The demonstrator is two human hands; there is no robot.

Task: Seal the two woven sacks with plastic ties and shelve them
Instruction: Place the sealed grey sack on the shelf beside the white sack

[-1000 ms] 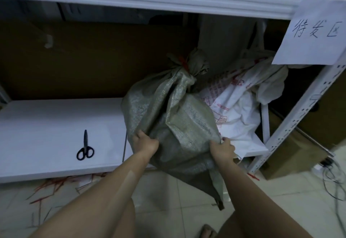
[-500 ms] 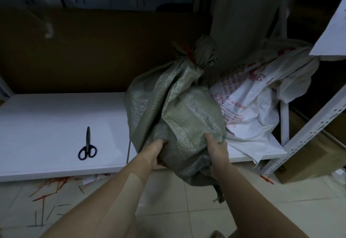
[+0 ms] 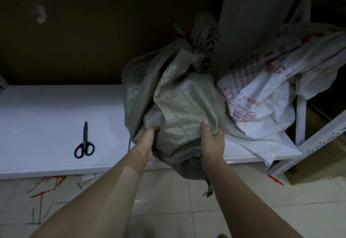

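Two-handed grip: left hand [image 3: 148, 141], right hand [image 3: 212, 141], fingers curled into cloth | grey sack [image 3: 179, 102]: coarse weave, lumpy, red tie [image 3: 188, 37] at bunched neck, on white shelf [image 3: 46, 116] edge | white sack [image 3: 262, 95]: printed, crumpled, beside.

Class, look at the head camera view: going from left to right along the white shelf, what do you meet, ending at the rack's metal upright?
scissors → grey-green sack → white printed sack → metal upright

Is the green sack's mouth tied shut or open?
Shut: the green sack has its neck bunched tight with a red tie around it.
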